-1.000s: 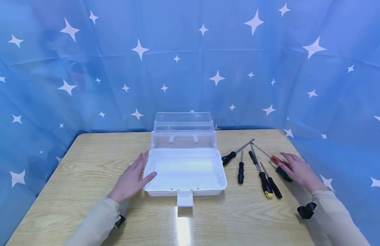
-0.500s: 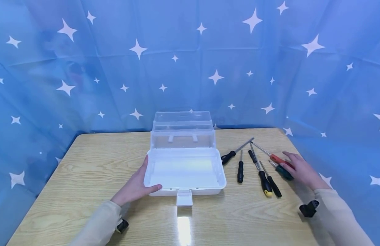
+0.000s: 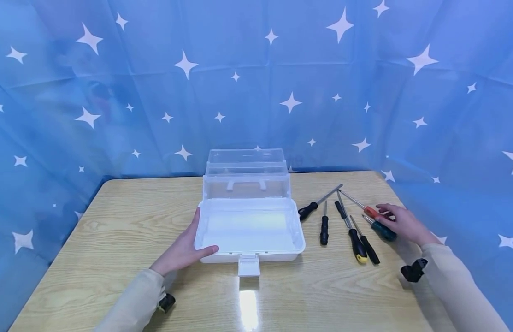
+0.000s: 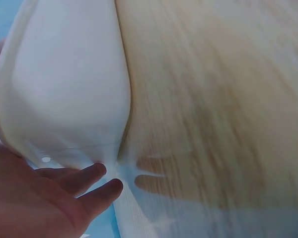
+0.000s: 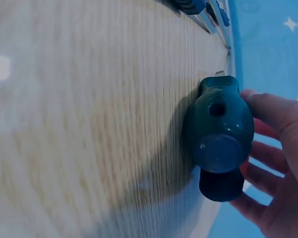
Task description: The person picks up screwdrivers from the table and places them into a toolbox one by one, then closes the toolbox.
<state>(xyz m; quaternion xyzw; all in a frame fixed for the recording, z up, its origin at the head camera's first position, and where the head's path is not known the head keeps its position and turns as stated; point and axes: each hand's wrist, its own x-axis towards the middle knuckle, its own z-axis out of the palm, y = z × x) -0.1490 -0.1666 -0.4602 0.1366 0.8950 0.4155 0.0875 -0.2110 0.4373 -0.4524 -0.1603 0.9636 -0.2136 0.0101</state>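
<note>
A white plastic toolbox [image 3: 250, 230] stands on the table, its clear lid [image 3: 246, 168] tipped back. My left hand [image 3: 181, 249] rests against its left side, thumb on the front rim. In the left wrist view the fingers [image 4: 102, 193] are nearly straight beside the box wall. My right hand [image 3: 405, 224] pinches the handle of a red-handled screwdriver [image 3: 370, 212], whose tip points away on the table. A dark green screwdriver [image 3: 384, 230] lies just below that hand; in the right wrist view its handle [image 5: 218, 124] partly hides the fingers and the red handle.
Several black-handled screwdrivers lie right of the box, including a short one [image 3: 324, 230], one leaning toward the back [image 3: 308, 211] and one with a yellow end [image 3: 357, 246]. The box's latch [image 3: 249, 265] hangs down in front. A blue star-patterned curtain [image 3: 256, 92] borders the table [image 3: 115, 221].
My left thumb has moved right along the toolbox's front rim, with the hand settling against its side. My right fingers have drawn in on the red screwdriver's handle.
</note>
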